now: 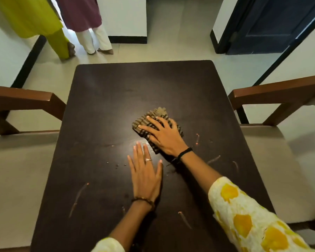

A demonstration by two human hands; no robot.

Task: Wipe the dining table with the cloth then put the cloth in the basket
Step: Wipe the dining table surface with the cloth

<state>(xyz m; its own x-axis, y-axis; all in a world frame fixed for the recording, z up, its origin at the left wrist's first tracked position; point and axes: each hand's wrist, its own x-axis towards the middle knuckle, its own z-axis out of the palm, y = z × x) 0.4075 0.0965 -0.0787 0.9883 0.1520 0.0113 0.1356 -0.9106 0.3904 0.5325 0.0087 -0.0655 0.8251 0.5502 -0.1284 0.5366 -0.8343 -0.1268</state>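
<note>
Right hand [165, 136] lay flat, fingers spread, pressing folded cloth [154, 122] onto dining table [105, 99] for wiping pressure. Left hand [145, 174] flat, fingers straight, just beside cloth, likely bracing. Smears remained nearby. Basket unseen.

One head view looks steeply down from near the table's [102, 110] close edge, facing along it toward the far floor and doorway [273, 24].

Pale tiled floor [171, 24], white walls [124, 15], dark blue door [271, 24].
</note>
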